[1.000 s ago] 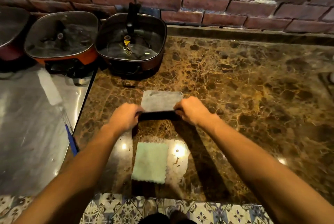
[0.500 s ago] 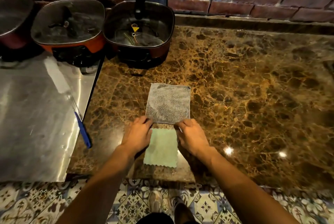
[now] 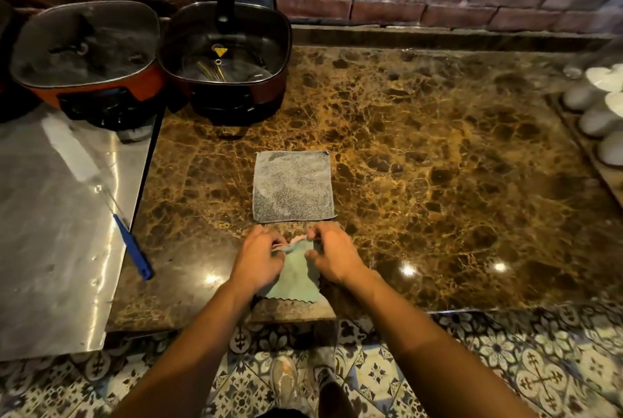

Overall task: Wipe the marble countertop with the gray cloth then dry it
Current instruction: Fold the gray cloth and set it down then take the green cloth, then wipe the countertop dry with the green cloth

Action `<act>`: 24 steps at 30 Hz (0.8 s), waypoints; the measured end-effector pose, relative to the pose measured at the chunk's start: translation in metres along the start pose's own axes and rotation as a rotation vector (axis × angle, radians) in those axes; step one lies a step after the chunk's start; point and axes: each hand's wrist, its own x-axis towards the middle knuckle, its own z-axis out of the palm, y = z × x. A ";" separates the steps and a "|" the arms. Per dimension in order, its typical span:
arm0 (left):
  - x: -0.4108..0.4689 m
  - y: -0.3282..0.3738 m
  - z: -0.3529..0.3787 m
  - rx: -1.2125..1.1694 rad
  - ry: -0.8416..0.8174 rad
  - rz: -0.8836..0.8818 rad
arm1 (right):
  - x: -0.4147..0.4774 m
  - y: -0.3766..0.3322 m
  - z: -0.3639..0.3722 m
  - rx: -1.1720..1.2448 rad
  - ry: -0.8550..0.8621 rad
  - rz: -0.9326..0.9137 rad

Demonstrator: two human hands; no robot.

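- Two cloths lie on the marble countertop (image 3: 421,164) in front of you: the gray cloth (image 3: 292,185) is spread flat, with neither hand on it, and the green cloth (image 3: 296,279) sits just near of it, by the counter's near edge.
- Your left hand (image 3: 258,260) pinches the far left edge of the green cloth, fingers closed on the fabric.
- Your right hand (image 3: 332,257) pinches the far right edge of the same cloth, lifting it into a small fold between both hands.
- To the far left, two lidded electric pans stand side by side: an orange pan (image 3: 86,53) on the steel surface (image 3: 50,232) and a dark pan (image 3: 226,53) on the marble.
- A blue-handled tool (image 3: 133,247) lies at the steel surface's right edge.
- White cups (image 3: 600,104) sit at the far right.
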 end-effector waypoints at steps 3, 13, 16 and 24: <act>0.000 0.021 -0.008 -0.122 -0.050 0.067 | -0.005 0.003 -0.017 -0.029 -0.064 -0.043; 0.030 0.124 -0.009 -0.082 0.106 0.288 | -0.018 0.041 -0.137 -0.151 0.224 -0.163; 0.027 0.133 0.019 -0.054 0.084 0.329 | -0.033 0.063 -0.138 -0.202 0.203 -0.173; -0.010 0.102 0.087 0.103 -0.296 0.294 | -0.084 0.119 -0.083 -0.319 -0.073 -0.044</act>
